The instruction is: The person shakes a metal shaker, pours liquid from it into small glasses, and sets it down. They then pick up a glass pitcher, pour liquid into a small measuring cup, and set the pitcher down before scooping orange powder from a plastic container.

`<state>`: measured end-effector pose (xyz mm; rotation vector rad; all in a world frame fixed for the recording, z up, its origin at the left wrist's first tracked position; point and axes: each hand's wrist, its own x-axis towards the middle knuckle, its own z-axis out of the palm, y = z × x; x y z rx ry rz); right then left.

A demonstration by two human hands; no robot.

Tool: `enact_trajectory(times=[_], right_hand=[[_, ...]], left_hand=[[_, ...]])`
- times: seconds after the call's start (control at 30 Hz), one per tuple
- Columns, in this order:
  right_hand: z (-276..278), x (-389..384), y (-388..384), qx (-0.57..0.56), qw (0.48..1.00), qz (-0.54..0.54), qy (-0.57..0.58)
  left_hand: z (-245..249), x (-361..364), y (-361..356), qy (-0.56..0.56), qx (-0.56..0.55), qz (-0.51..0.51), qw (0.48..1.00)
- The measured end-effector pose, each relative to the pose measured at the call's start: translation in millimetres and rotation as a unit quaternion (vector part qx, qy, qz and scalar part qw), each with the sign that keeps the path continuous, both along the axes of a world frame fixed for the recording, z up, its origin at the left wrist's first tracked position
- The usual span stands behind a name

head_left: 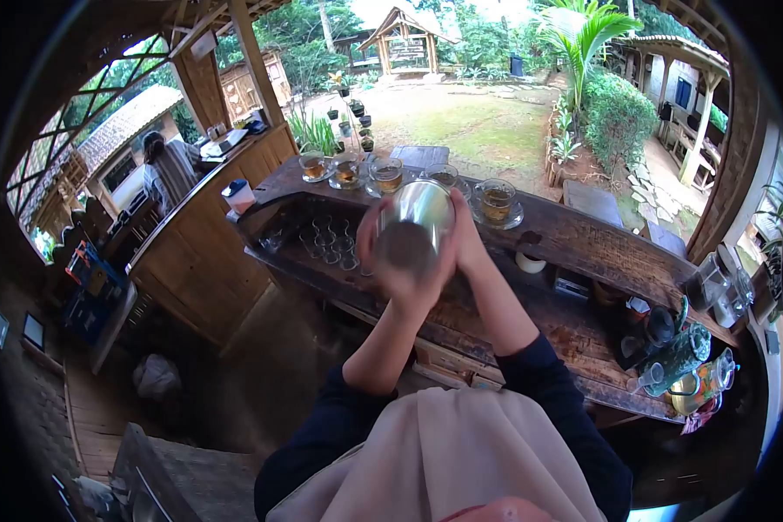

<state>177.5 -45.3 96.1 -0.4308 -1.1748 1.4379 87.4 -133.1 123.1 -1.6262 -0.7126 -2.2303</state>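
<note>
Both my hands are wrapped round a shiny metal canister (423, 209), held up above the dark wooden counter (600, 248). My left hand (416, 291) grips its near and left side. My right hand (466, 230) is closed along its right side. The canister's rounded end faces away and up, and its lower part looks brownish. Beyond it, several glass cups (497, 200) of amber drink stand on saucers along the counter's raised far ledge; the canister partly covers this row. Several small clear glasses (329, 242) sit in the sunken part left of my hands.
A white cup (531, 261) sits right of my hands. At the right end are a green patterned cylinder (680, 355), a yellowish pitcher (689, 391) and glass jars (712, 280). A pink-and-white container (238, 197) stands left. Another person (167, 172) is behind the left wooden counter (204, 252).
</note>
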Motion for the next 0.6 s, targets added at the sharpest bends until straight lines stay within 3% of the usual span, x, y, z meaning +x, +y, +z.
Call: enact_trajectory(times=[0.03,0.1,0.17,0.2,0.23,0.27,0.3,0.33,0.37,0.4,0.43,0.47,0.5,0.57,0.6], right_hand=[[-17,10,23,-0.036,0.988,-0.059,-0.138],[2,15,-4,-0.019,0.965,-0.133,-0.223],[36,1,-46,0.207,0.937,-0.236,-0.152],[58,4,-67,0.395,0.834,-0.313,-0.225],[72,4,-82,0.485,0.799,-0.318,-0.161],[71,-3,-92,0.495,0.824,-0.27,-0.06],[68,-11,-98,0.497,0.839,-0.22,0.041],[35,5,-77,0.341,0.915,-0.206,-0.066],[53,1,-81,0.416,0.859,-0.297,-0.043],[46,5,-62,0.321,0.889,-0.302,-0.126],[36,13,-45,0.22,0.904,-0.305,-0.202],[39,26,-41,0.07,0.943,-0.208,-0.249],[41,36,-37,-0.079,0.95,-0.103,-0.285],[57,37,-59,-0.096,0.937,-0.123,-0.314],[61,34,-72,-0.004,0.943,-0.159,-0.291]], left_hand=[[3,7,6,-0.151,-0.147,-0.244,0.946],[3,1,4,-0.123,-0.09,-0.239,0.959],[12,-23,-36,0.07,0.01,-0.085,0.994],[6,-18,-63,0.033,0.053,-0.106,0.992],[4,-9,-82,-0.004,0.095,-0.128,0.987],[15,4,-79,-0.003,0.096,-0.132,0.987],[26,20,-73,-0.042,0.236,-0.249,0.938],[33,27,-68,-0.083,0.364,-0.357,0.856],[23,13,-55,-0.085,0.359,-0.36,0.857],[0,-11,-33,0.01,0.206,-0.267,0.941],[-8,-26,-17,0.112,0.044,-0.164,0.979],[11,-3,-6,0.019,-0.02,-0.189,0.982],[12,-6,-1,-0.108,-0.197,-0.362,0.905],[20,-15,-3,-0.078,-0.109,-0.267,0.954],[23,-18,-16,-0.024,-0.043,-0.188,0.981]])
